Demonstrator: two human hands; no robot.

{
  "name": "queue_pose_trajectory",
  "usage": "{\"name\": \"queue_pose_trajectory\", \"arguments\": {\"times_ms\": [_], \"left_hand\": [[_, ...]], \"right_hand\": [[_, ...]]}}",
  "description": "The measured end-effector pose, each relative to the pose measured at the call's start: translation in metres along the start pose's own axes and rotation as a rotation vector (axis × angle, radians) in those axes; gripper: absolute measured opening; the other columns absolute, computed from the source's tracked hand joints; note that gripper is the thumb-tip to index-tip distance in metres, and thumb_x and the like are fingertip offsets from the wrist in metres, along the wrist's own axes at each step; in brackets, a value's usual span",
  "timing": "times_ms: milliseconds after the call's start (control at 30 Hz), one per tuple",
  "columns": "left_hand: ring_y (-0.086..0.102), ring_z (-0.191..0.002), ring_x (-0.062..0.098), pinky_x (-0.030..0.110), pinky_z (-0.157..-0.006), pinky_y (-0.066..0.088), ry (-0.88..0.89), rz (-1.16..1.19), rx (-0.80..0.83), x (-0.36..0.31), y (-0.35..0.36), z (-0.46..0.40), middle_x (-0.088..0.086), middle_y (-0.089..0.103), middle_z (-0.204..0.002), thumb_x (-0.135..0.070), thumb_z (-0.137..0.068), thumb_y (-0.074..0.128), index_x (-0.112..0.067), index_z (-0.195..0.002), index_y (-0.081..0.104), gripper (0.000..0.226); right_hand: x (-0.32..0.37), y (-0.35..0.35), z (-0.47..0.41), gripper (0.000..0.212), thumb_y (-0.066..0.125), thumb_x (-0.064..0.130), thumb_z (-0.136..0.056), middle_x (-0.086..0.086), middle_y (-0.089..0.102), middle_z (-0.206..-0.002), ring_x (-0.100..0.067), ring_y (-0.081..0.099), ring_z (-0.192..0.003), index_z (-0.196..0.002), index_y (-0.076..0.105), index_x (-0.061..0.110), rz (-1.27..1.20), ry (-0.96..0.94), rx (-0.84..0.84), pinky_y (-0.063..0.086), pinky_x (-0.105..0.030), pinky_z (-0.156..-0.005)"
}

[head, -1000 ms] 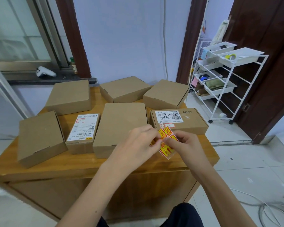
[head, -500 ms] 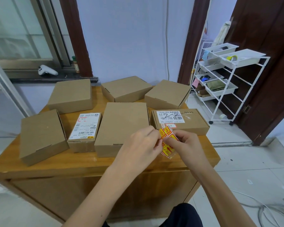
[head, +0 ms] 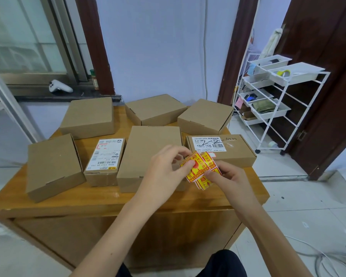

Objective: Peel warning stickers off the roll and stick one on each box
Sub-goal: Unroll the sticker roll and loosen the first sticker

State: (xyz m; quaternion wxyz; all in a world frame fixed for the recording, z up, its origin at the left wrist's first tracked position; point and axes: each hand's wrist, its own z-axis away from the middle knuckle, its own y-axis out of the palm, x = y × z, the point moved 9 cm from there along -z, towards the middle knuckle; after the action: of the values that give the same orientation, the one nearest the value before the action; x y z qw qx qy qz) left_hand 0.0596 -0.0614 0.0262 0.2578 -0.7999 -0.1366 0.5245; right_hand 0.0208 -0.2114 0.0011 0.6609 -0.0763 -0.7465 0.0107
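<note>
Both hands up over the near edge of the wooden table [head: 100, 202], at about five o'clock from its middle. Left hand [head: 164, 172] pinched narrow on the left edge of the sticker strip [head: 200, 168]; right hand [head: 228, 180] pinched narrow on its lower right part, thumb on top. Strip of yellow-and-red warning stickers held in the air between the two, just in front of the labelled box [head: 221, 149] at two o'clock, not touching it as far as can be told.

Risks, as judgement only: a sticker tearing if pulled fast or at a steep angle off the backing; the freed sticker curling and sticking to a fingertip or to itself, since both grips sit close together; two stickers lifting at once; a crooked or creased placement if pressed down from one corner without smoothing; a sticker landing over the printed label and barcode on the labelled box or on the box with the white shipping label [head: 105, 158] at nine o'clock.

Count: seven cardboard boxes on the table, three in the far row, four in the near row. Two with printed labels, five plain. No warning sticker clearly seen on any box top yet. One strip of stickers, at least three stickers visible on it; exact number hidden by the fingers. Two hands.
</note>
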Motion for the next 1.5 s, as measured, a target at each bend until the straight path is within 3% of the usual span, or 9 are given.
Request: {"name": "queue_pose_trajectory", "arguments": {"times_ms": [100, 267, 400, 600, 767, 967, 1167, 1400, 1500], "left_hand": [[0.055, -0.102, 0.001, 0.020, -0.082, 0.051, -0.124, 0.018, 0.085, 0.018, 0.009, -0.002, -0.022, 0.053, -0.114, -0.049, -0.084, 0.063, -0.036, -0.126, 0.052, 0.045], [0.060, -0.104, 0.002, 0.028, -0.088, 0.055, -0.111, 0.115, 0.169, 0.018, 0.019, 0.004, -0.015, 0.064, -0.116, -0.045, -0.083, 0.065, -0.034, -0.127, 0.055, 0.046], [0.055, -0.109, 0.001, 0.022, -0.090, 0.051, -0.011, 0.077, 0.113, 0.005, 0.017, 0.006, -0.018, 0.058, -0.117, -0.033, -0.084, 0.067, -0.036, -0.128, 0.053, 0.046], [0.046, -0.112, -0.010, 0.001, -0.088, 0.040, 0.105, -0.024, 0.168, -0.001, 0.026, 0.010, -0.019, 0.053, -0.134, -0.024, -0.086, 0.068, -0.038, -0.126, 0.054, 0.045], [0.041, -0.124, -0.004, 0.019, -0.102, 0.039, 0.198, -0.124, 0.160, -0.007, 0.029, 0.012, -0.017, 0.053, -0.135, -0.028, -0.085, 0.068, -0.034, -0.125, 0.058, 0.042], [0.035, -0.108, -0.006, 0.008, -0.087, 0.035, 0.274, -0.283, 0.072, -0.012, 0.026, 0.011, -0.014, 0.052, -0.117, -0.031, -0.084, 0.068, -0.029, -0.117, 0.061, 0.034], [0.036, -0.106, 0.000, 0.016, -0.088, 0.040, 0.216, -0.328, 0.086, -0.011, 0.027, 0.007, -0.012, 0.051, -0.117, -0.029, -0.087, 0.067, -0.028, -0.112, 0.057, 0.027], [0.048, -0.108, 0.003, 0.019, -0.089, 0.050, 0.115, -0.157, 0.120, -0.007, 0.022, 0.005, -0.015, 0.049, -0.114, -0.030, -0.088, 0.064, -0.027, -0.122, 0.058, 0.035], [0.041, -0.103, -0.002, 0.009, -0.085, 0.038, 0.195, -0.263, 0.059, -0.013, 0.017, 0.008, -0.011, 0.056, -0.114, -0.029, -0.089, 0.063, -0.025, -0.118, 0.064, 0.029]], "right_hand": [[0.000, 0.003, 0.003, 0.018, 0.061, 0.014, -0.088, 0.004, 0.077, -0.091, -0.008, 0.070, -0.085, -0.097, 0.074, 0.022, 0.030, -0.017, 0.017, 0.052, -0.014, -0.075], [-0.006, -0.002, 0.000, 0.020, 0.060, 0.014, -0.089, 0.005, 0.076, -0.093, -0.002, 0.069, -0.084, -0.104, 0.071, 0.020, -0.042, 0.037, -0.037, 0.050, -0.009, -0.067], [-0.006, 0.002, -0.001, 0.020, 0.055, 0.015, -0.091, 0.001, 0.076, -0.087, 0.000, 0.068, -0.077, -0.100, 0.072, 0.014, -0.083, 0.072, -0.014, 0.049, -0.007, -0.065], [-0.005, -0.002, -0.003, 0.031, 0.052, 0.041, -0.087, 0.005, 0.076, -0.082, 0.003, 0.067, -0.073, -0.087, 0.076, 0.022, -0.069, 0.111, -0.070, 0.047, -0.004, -0.061], [-0.008, -0.003, -0.005, 0.023, 0.055, 0.026, -0.092, 0.001, 0.075, -0.079, 0.001, 0.068, -0.069, -0.082, 0.076, 0.024, -0.037, 0.125, -0.107, 0.050, -0.007, -0.056], [-0.008, -0.003, -0.006, 0.025, 0.055, 0.022, -0.093, -0.004, 0.076, -0.082, -0.005, 0.070, -0.071, -0.081, 0.077, 0.022, -0.014, 0.109, -0.133, 0.054, -0.011, -0.060], [-0.010, -0.003, -0.010, 0.025, 0.057, 0.023, -0.091, -0.016, 0.074, -0.083, -0.020, 0.067, -0.078, -0.082, 0.076, 0.010, 0.074, 0.090, -0.166, 0.051, -0.027, -0.070], [-0.010, -0.005, -0.008, 0.025, 0.058, 0.023, -0.091, -0.004, 0.074, -0.076, -0.001, 0.069, -0.068, -0.071, 0.075, 0.023, 0.023, 0.086, -0.206, 0.054, -0.011, -0.058], [-0.011, -0.004, -0.007, 0.027, 0.059, 0.023, -0.091, -0.005, 0.074, -0.074, -0.002, 0.068, -0.066, -0.069, 0.075, 0.023, -0.004, 0.095, -0.218, 0.053, -0.011, -0.058]]}}
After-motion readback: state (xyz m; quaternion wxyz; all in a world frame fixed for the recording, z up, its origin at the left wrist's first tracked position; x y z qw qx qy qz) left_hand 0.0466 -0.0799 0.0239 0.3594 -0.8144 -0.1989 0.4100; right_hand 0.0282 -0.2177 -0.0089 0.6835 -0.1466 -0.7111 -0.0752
